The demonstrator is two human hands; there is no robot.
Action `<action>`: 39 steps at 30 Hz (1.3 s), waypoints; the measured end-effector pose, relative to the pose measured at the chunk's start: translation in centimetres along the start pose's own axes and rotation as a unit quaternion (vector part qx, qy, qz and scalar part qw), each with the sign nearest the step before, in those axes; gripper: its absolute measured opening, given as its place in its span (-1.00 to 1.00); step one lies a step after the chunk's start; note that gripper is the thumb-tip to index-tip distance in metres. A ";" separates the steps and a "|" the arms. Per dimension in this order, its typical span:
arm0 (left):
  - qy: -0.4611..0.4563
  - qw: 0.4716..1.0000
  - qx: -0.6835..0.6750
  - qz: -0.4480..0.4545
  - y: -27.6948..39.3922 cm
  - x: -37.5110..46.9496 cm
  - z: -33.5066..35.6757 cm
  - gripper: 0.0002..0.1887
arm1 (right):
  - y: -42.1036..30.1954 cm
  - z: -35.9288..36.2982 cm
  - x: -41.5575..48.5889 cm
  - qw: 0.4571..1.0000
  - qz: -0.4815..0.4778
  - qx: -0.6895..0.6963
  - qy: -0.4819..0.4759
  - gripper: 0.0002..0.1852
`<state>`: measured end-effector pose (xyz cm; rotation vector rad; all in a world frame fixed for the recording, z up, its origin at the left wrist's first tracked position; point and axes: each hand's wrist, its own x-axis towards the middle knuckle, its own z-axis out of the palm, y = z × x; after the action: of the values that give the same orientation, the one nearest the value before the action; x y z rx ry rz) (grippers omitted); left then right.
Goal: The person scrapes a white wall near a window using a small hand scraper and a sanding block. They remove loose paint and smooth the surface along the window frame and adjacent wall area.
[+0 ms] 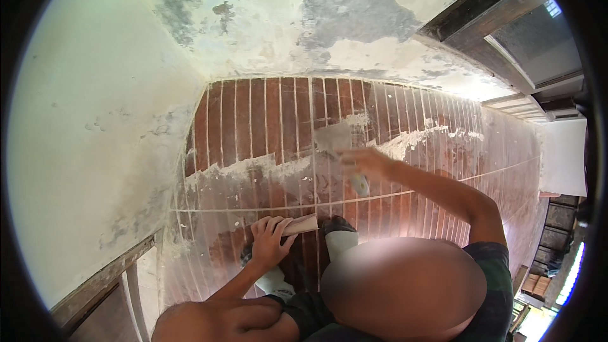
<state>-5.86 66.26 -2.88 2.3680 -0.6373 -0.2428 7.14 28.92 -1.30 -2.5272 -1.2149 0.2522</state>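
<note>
My right hand, blurred, holds a broad-bladed scraper. Its wide grey blade lies at the far side of the hand, and the handle end shows on the near side. Beneath it is a dark red floor with narrow pale lines. A ragged band of pale scrapings crosses this surface on both sides of the blade. My left hand grips a pale, flat-ended block, close to my feet; its material cannot be told. The left fingers partly cover the block.
A boot stands right of the block; another is partly hidden below the left hand. Stained, peeling walls meet the floor at the far edge and left. A wooden-framed opening is at upper right, and a wooden frame at lower left.
</note>
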 end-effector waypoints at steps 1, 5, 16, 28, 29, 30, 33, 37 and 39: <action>0.012 1.000 0.002 0.001 0.0 0.0 0.1 -0.45 | -1.1 -0.2 -0.7 0.999 -0.023 -0.014 -0.030 -0.60; -0.004 1.000 -0.009 -0.004 0.0 0.0 0.5 -0.45 | 2.6 -4.3 0.2 0.999 0.030 -0.010 0.036 -0.50; 0.007 1.000 -0.003 -0.005 0.1 0.0 0.4 -0.43 | -1.7 0.8 -5.9 0.996 -0.002 -0.071 -0.050 -0.53; -0.008 1.000 0.002 0.018 0.3 0.3 0.1 -0.44 | 8.4 -2.4 -5.9 0.977 0.204 -0.026 0.054 -0.56; -0.005 1.000 0.003 0.011 0.3 0.3 0.1 -0.44 | 6.3 -1.1 -6.9 0.981 0.196 0.004 0.005 -0.54; -0.002 1.000 0.003 0.007 0.3 0.2 0.1 -0.44 | 3.8 -0.4 -8.7 0.964 0.246 0.095 -0.014 -0.51; 0.011 1.000 0.001 0.001 0.3 0.2 0.2 -0.44 | 0.0 -0.5 -11.0 0.983 0.128 0.060 -0.120 -0.44; -0.001 1.000 -0.010 0.006 0.3 0.2 0.4 -0.45 | 3.0 -4.2 -9.8 0.987 0.153 0.050 -0.004 -0.61; -0.017 1.000 -0.009 0.017 0.3 0.3 0.4 -0.45 | 7.3 -5.7 -7.8 0.980 0.174 -0.051 0.086 -0.71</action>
<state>-5.89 65.70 -3.00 2.3375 -0.6882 -0.2728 9.21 17.33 1.47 -2.7757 -0.7337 0.0487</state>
